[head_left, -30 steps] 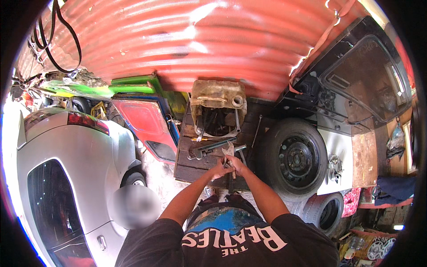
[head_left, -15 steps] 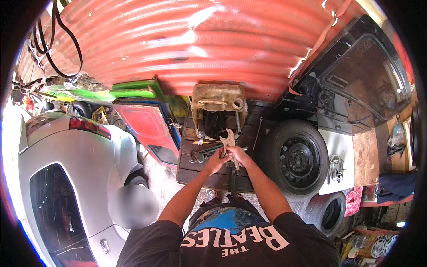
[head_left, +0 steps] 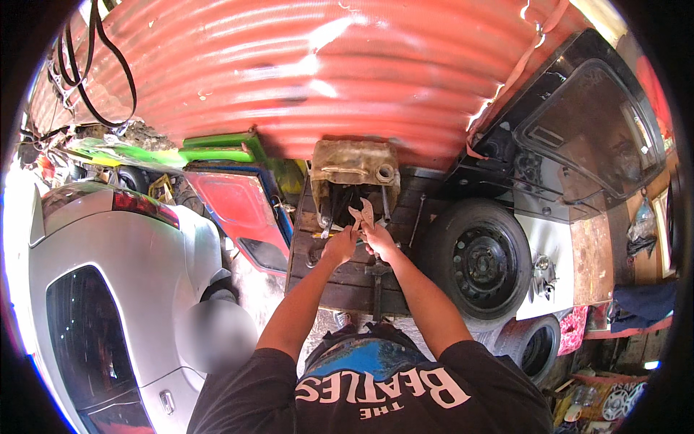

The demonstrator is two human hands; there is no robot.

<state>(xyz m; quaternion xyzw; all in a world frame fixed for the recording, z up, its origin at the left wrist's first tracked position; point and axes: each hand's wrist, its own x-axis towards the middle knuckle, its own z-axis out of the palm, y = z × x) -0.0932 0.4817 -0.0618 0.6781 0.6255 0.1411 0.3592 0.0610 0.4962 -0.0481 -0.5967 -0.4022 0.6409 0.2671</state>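
My left hand (head_left: 340, 246) and my right hand (head_left: 378, 239) are close together over a dark wooden workbench (head_left: 347, 278). Between them they hold up a small flat tan piece (head_left: 363, 215), like a gasket or thin plate, with its two lobes pointing up. Right behind it stands a dirty tan plastic canister (head_left: 354, 168) cut open at the front, with tools inside. Metal tools (head_left: 325, 233) lie on the bench just left of my left hand.
A black-rimmed car wheel (head_left: 478, 264) leans right of the bench, with another tyre (head_left: 535, 347) below it. A silver car (head_left: 94, 282) fills the left. A red panel (head_left: 242, 210) leans beside the bench. A red corrugated wall (head_left: 325, 72) stands behind, with a black hatch door (head_left: 585, 130) at right.
Both hands have risen from the bench surface toward the canister, lifting the tan piece up in front of it.
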